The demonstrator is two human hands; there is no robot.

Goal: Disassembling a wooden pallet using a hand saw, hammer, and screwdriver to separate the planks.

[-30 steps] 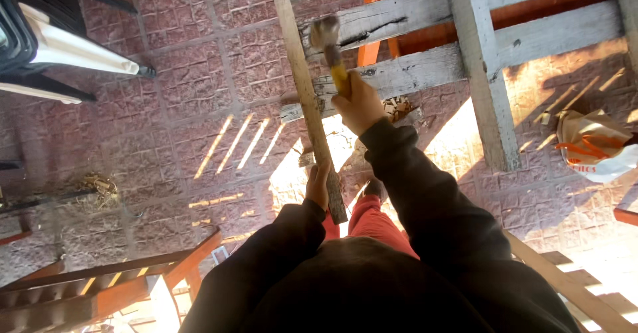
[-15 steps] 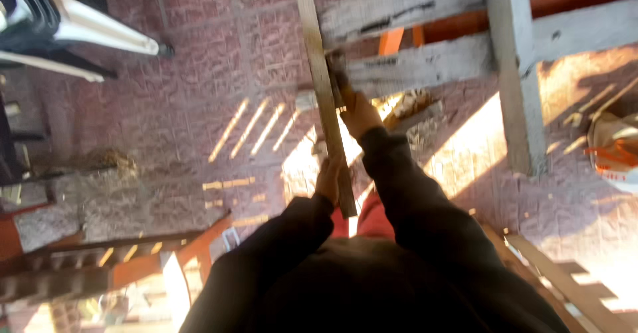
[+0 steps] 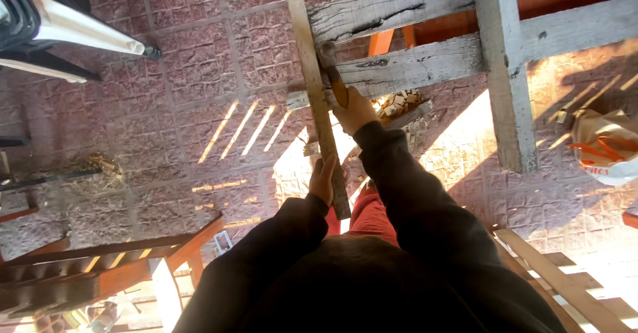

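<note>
A weathered wooden pallet (image 3: 492,60) lies on red paving. One long grey plank (image 3: 318,100) runs from its left edge down toward me. My left hand (image 3: 323,180) grips the near end of that plank. My right hand (image 3: 353,110) holds a hammer (image 3: 330,70) with a yellow handle; its metal head rests against the plank where it meets the pallet's cross boards. Both arms wear dark sleeves, and red trousers show between them.
A dark chair with a pale plank (image 3: 60,27) stands top left. An orange-framed pallet (image 3: 100,273) lies bottom left, another pallet (image 3: 571,286) bottom right. A white bag with orange handles (image 3: 605,147) sits at the right. Wood splinters (image 3: 395,104) lie beside my right hand.
One second ago the hammer was raised clear of the wood; it has come down onto the plank at the pallet joint. My left hand stays on the plank's near end.
</note>
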